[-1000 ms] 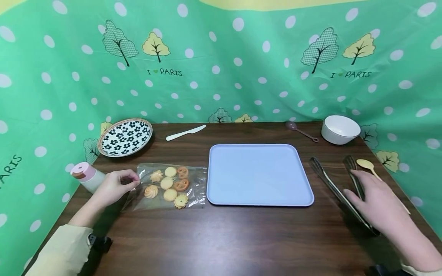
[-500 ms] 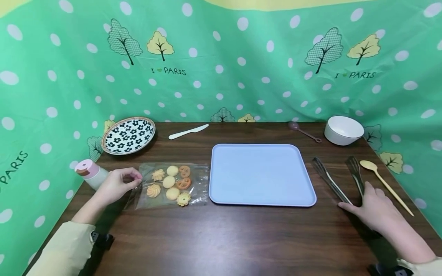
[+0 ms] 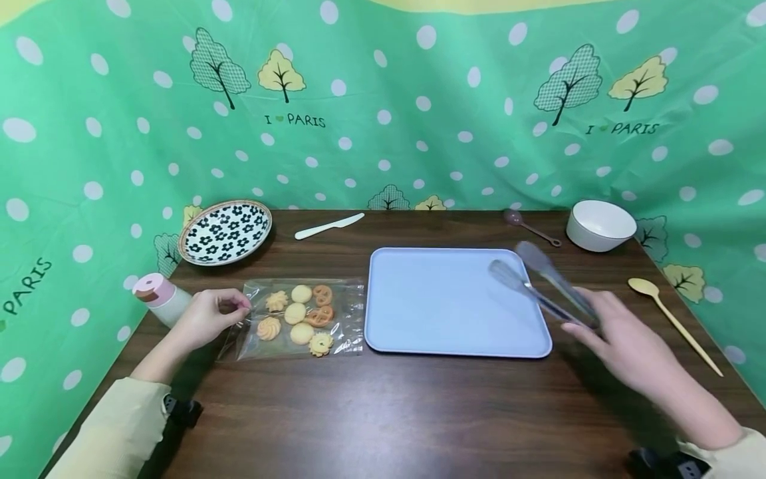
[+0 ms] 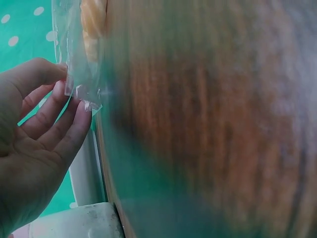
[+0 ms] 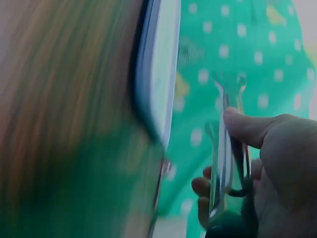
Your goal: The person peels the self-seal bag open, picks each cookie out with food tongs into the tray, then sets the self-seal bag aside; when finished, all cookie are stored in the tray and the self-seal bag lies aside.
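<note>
A clear plastic bag (image 3: pixel 347 303) of cookies and pretzels lies flat on the table, its left edge pinched between my left thumb and fingers. In the left wrist view, that left hand (image 4: pixel 42 124) grips a crumpled corner of the film. My right hand (image 3: pixel 631 339) holds metal tongs (image 3: pixel 555 277) raised off the table, their two arms spread and their tips over the right side of the blue tray (image 3: pixel 443 299). The right wrist view shows the right thumb (image 5: pixel 247 126) along one arm of the tongs, with fingers behind the other.
Behind the bag are a flower-patterned plate (image 3: pixel 224 233) and a white knife (image 3: pixel 329 227). A pink-capped bottle (image 3: pixel 161 297) stands beside the left hand. To the right are a brown spoon (image 3: pixel 529 227), a white bowl (image 3: pixel 600 227) and a yellow spoon (image 3: pixel 676 319).
My right hand has taken up the tongs from the table's right side and carried them left and up toward the tray. My left hand still pinches the bag's edge.
</note>
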`<state>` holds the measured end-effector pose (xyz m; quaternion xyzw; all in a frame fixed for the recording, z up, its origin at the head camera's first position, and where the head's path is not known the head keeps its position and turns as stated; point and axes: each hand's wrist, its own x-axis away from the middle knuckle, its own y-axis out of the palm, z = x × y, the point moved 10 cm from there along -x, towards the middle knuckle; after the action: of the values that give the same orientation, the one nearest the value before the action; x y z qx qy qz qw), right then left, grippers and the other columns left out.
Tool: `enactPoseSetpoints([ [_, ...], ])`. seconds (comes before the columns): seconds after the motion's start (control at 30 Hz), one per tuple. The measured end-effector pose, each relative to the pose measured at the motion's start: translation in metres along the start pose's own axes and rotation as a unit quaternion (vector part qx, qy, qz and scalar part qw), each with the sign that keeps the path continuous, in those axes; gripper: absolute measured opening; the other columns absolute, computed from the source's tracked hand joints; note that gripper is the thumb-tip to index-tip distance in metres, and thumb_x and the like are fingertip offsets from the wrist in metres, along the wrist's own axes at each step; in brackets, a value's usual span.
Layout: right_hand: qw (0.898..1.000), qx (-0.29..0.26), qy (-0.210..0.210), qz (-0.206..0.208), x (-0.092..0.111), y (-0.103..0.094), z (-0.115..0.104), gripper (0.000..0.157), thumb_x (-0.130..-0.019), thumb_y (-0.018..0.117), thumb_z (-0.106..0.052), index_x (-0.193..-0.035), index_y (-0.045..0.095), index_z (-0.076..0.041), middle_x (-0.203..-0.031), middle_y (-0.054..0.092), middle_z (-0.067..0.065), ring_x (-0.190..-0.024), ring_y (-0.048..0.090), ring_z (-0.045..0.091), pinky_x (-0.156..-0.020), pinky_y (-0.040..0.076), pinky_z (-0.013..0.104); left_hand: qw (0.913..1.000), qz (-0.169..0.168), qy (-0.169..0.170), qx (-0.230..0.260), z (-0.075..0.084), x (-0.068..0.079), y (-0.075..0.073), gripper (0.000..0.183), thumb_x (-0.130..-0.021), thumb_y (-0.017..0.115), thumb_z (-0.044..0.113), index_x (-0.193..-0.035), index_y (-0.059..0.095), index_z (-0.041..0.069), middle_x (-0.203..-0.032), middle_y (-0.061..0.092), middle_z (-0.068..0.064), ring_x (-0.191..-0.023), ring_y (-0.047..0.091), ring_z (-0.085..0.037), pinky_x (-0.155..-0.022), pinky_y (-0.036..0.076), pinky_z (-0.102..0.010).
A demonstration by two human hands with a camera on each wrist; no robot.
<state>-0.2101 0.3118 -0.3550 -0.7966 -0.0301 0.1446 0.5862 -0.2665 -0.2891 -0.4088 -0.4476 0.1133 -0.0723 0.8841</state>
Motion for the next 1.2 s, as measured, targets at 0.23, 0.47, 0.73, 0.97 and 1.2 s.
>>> enactPoseSetpoints([
  [0.23,0.991,0.029,-0.124,-0.028,-0.028,0.027,-0.100,0.048,-0.088,0.065,-0.036,-0.131,0.053,-0.020,-0.115,0.061,0.000,-0.092,0.061,0.017,-0.061,0.049,0.040,1.0000,-0.003,-0.002,0.009,0.001,0.000,0.000,0.003,-0.084,0.070,0.011,-0.086,0.068,0.010,-0.080,0.066,0.002,-0.076,0.058,-0.007,-0.068,0.048,-0.022],
  [0.47,0.975,0.040,-0.215,-0.038,-0.056,0.056,-0.177,0.039,-0.089,0.065,-0.036,-0.126,0.059,-0.023,-0.115,0.064,-0.004,-0.105,0.062,0.016,-0.076,0.053,0.039,0.9999,-0.004,-0.011,0.008,-0.001,0.000,-0.002,0.009,-0.085,0.071,0.018,-0.088,0.068,0.010,-0.083,0.067,0.002,-0.078,0.059,-0.008,-0.068,0.048,-0.022],
  [0.73,0.964,0.065,-0.250,-0.058,-0.080,0.080,-0.216,0.035,-0.088,0.067,-0.031,-0.121,0.062,-0.024,-0.110,0.065,-0.009,-0.102,0.061,0.013,-0.075,0.053,0.037,0.9996,-0.015,-0.023,0.011,-0.003,-0.001,0.001,0.008,-0.086,0.070,0.016,-0.090,0.067,0.009,-0.085,0.066,-0.001,-0.080,0.058,-0.011,-0.069,0.048,-0.023],
  [0.97,0.958,0.061,-0.269,-0.077,-0.088,0.100,-0.234,0.040,-0.088,0.066,-0.033,-0.126,0.059,-0.022,-0.115,0.063,-0.007,-0.104,0.061,0.014,-0.074,0.053,0.037,0.9996,-0.014,-0.022,0.014,-0.003,0.001,0.001,0.007,-0.086,0.069,0.013,-0.089,0.067,0.008,-0.084,0.066,-0.001,-0.078,0.057,-0.010,-0.066,0.048,-0.023],
  [1.2,0.959,0.043,-0.262,-0.100,-0.096,0.112,-0.240,0.046,-0.088,0.066,-0.036,-0.129,0.056,-0.020,-0.115,0.062,-0.006,-0.104,0.059,0.014,-0.073,0.052,0.037,0.9996,-0.014,-0.021,0.015,-0.003,-0.001,0.002,0.008,-0.087,0.068,0.016,-0.089,0.067,0.008,-0.084,0.066,0.000,-0.076,0.057,-0.009,-0.064,0.048,-0.023],
])
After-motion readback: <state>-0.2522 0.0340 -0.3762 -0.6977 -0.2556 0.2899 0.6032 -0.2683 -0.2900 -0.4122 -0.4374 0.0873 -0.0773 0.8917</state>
